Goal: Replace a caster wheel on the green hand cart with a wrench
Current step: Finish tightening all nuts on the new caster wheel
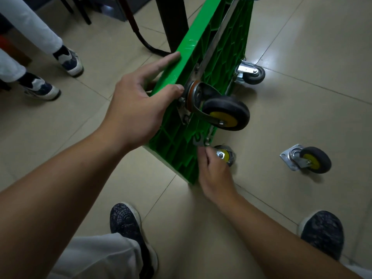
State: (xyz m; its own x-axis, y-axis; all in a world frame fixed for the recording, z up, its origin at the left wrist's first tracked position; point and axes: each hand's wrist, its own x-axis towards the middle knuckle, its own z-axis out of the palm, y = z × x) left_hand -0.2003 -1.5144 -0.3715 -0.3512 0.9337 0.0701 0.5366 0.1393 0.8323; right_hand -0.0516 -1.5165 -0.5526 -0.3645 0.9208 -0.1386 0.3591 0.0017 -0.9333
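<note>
The green hand cart (203, 29) stands on its side on the tiled floor, ribbed underside facing right. My left hand (138, 101) grips its upper edge beside a mounted caster with a black tyre and yellow hub (225, 113). Lower down, my right hand (211, 170) pinches a small metal wrench (198, 141) against the cart's underside near the bottom corner. Another caster (226, 156) shows just behind that hand. A loose caster wheel (308, 160) with its mounting plate lies on the floor to the right.
A grey caster (251, 73) is mounted farther up the cart. A dark table leg (171, 25) and a black cable (145, 43) stand behind the cart. Another person's legs and shoes (68, 59) are at the left. My own shoes (124, 220) are below.
</note>
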